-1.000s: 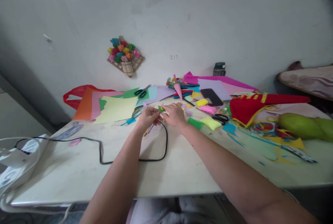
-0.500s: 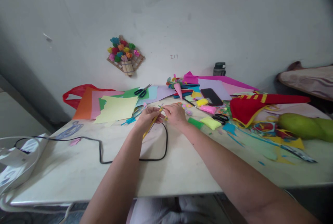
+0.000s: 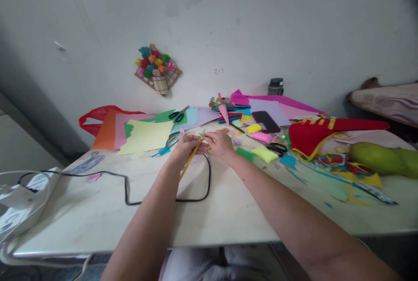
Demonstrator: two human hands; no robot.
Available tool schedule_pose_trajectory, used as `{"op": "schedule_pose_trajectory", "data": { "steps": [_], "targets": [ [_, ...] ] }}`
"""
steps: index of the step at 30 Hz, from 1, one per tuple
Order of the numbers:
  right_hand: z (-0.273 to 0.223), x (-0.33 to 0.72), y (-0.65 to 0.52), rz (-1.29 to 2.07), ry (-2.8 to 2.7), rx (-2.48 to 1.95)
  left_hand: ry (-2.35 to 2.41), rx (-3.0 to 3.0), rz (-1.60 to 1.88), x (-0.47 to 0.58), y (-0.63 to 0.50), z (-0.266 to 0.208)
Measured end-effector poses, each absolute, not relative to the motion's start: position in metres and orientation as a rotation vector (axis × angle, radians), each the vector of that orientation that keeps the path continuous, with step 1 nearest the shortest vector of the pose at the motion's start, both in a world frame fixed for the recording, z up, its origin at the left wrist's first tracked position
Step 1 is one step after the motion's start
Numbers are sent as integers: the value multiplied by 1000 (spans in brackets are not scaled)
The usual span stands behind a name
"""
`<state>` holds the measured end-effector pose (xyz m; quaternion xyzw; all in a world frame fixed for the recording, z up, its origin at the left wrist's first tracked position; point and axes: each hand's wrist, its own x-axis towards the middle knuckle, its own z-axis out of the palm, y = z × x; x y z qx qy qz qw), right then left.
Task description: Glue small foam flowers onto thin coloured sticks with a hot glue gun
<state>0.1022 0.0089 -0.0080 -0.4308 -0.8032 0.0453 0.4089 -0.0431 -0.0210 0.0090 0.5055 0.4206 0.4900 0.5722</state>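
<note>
Over the middle of the table, my left hand [image 3: 186,148] is closed around a narrow yellow paper strip [image 3: 187,167], which slants down toward my left forearm. The fingers of my right hand [image 3: 220,142] are pinched at the strip's upper end, close to the left fingertips. Something small and bluish shows between the two hands, too small to name. A black cable [image 3: 209,176] loops on the table just below my hands.
Coloured paper sheets [image 3: 146,135] and black scissors [image 3: 179,114] lie behind on the left. To the right are a phone [image 3: 266,122], clay packs [image 3: 264,154], more scissors [image 3: 277,148] and red felt [image 3: 307,137]. A power strip [image 3: 28,198] sits at the left edge.
The yellow strip has turned slightly in my fingers and looks narrower now. Both hands have stayed in nearly the same place.
</note>
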Motion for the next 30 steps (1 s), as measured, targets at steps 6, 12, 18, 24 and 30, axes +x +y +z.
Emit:
{"op": "schedule_pose_trajectory", "data": {
  "steps": [6,12,18,24,30],
  "targets": [
    [-7,101,9,133,-1985,-1135,1048,1313,1220,-38,-25,10],
    [-7,100,10,319,-1820,-1288,1380,1520,1329,-32,-20,5],
    [-5,98,6,331,-1845,-1301,1753,1837,1278,-34,-16,3],
    [-5,95,2,313,-1814,-1199,2191,2260,1117,-33,-18,4],
    [-7,99,9,583,-1728,-1222,2267,2397,1076,-33,-18,2]
  ]
}}
